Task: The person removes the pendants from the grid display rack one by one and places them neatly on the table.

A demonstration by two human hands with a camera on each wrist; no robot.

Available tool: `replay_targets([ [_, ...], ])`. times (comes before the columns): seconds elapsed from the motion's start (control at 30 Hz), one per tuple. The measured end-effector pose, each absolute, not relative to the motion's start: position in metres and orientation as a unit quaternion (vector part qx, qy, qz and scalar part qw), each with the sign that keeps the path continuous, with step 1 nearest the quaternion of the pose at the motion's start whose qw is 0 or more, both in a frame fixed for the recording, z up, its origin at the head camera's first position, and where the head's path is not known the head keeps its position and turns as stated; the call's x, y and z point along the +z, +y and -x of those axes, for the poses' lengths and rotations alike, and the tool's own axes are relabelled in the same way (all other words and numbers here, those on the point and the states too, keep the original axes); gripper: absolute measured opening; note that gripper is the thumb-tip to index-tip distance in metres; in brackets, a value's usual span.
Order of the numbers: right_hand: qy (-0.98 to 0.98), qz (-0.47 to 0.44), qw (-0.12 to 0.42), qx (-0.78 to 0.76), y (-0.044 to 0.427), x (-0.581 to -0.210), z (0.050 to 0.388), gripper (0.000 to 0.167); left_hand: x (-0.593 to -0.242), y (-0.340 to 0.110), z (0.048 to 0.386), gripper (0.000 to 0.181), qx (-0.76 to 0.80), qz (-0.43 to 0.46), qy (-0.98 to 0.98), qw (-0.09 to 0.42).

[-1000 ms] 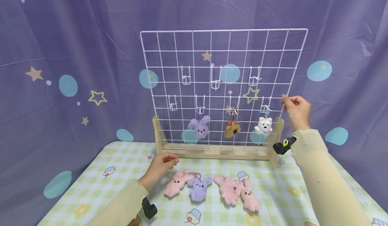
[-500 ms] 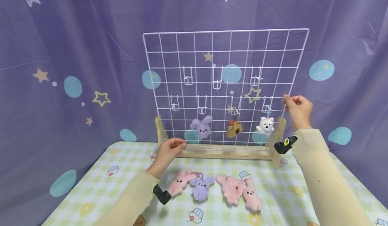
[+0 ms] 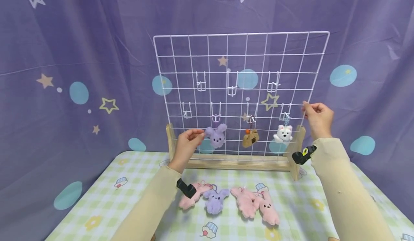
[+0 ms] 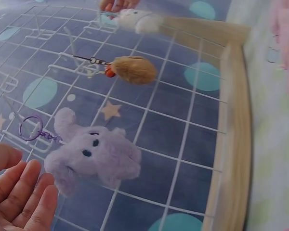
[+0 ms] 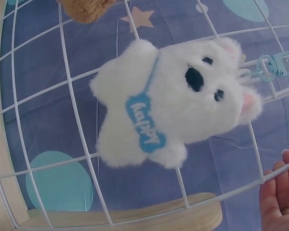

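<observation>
A purple plush bunny keychain (image 3: 217, 137) hangs by its ring from a hook on the white wire grid (image 3: 236, 35). My left hand (image 3: 187, 147) is just left of it, fingers loosely bent and nothing held. In the left wrist view, the fingertips lie close to the bunny's ear; whether they touch is unclear. At the grid's right edge, my right hand (image 3: 318, 119) pinches the side wire. Near that hand hangs a white plush dog keychain (image 5: 168, 96) with a blue "happy" tag. Between the two hanging plushes is a brown plush keychain (image 3: 250, 138).
Several bare hooks (image 3: 231, 90) are on the grid, which stands in a wooden base (image 3: 239, 163). On the checked tablecloth (image 3: 129, 198) in front lie pink plush keychains (image 3: 244, 201) and another purple bunny (image 3: 215, 201). A purple curtain (image 3: 81, 126) is behind.
My left hand has risen from above the table plushes to beside the hanging purple bunny, moving up and right. The right hand stays at the grid's edge.
</observation>
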State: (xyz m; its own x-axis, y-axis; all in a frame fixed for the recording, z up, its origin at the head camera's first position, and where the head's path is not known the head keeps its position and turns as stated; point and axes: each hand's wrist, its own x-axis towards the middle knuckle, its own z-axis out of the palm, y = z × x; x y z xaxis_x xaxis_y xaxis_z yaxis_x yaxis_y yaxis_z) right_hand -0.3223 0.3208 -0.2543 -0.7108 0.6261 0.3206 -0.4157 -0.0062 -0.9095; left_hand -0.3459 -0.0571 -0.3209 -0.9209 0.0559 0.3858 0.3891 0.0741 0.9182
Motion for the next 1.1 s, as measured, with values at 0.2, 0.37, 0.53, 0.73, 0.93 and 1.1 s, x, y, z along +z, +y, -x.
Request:
replay_targets([
  [0.2,-0.595,0.083,0.376,0.705,0.321,-0.256,0.323,0.023,-0.315,-0.044,0.358,0.023,-0.676,0.151,-0.705,0.154],
  [0.37,-0.598,0.082,0.372,0.705,0.321,-0.256,0.323,0.022,-0.31,-0.034,0.366,0.022,-0.677,0.148,-0.7,0.176],
  [0.53,-0.594,0.081,0.372,0.709,0.321,-0.255,0.322,0.022,-0.303,-0.024,0.371,0.02,-0.674,0.144,-0.7,0.189],
  [0.73,-0.602,0.084,0.371,0.702,0.321,-0.255,0.323,0.023,-0.296,-0.017,0.366,0.021,-0.671,0.148,-0.703,0.184],
  [0.93,-0.6,0.082,0.37,0.704,0.322,-0.256,0.324,0.023,-0.297,-0.015,0.37,0.017,-0.66,0.138,-0.711,0.2],
  [1.1,-0.593,0.079,0.374,0.709,0.322,-0.257,0.324,0.023,-0.293,-0.016,0.368,0.015,-0.671,0.138,-0.696,0.217],
])
